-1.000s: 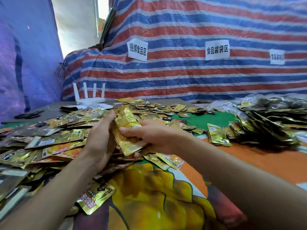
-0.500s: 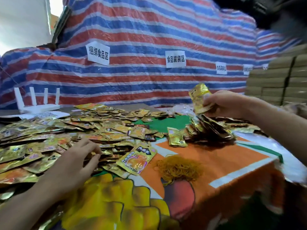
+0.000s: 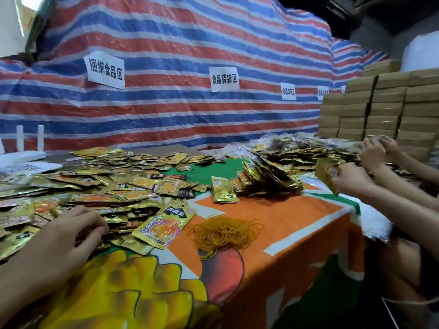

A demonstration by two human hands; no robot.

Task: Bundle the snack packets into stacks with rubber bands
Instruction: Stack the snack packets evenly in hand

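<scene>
Rightward to 3 o'clock goes the right hand (image 3: 349, 180), gripping a packet stack (image 3: 324, 170); the left hand (image 3: 69, 236) rests relaxed on loose packets (image 3: 95, 186) at 9. Best square the edges before fetching rubber bands (image 3: 225, 231) at 6.

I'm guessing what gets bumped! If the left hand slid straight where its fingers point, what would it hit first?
Probably the loose snack packets right by the left hand, then the big face-up gold packet; depth unclear.
</scene>
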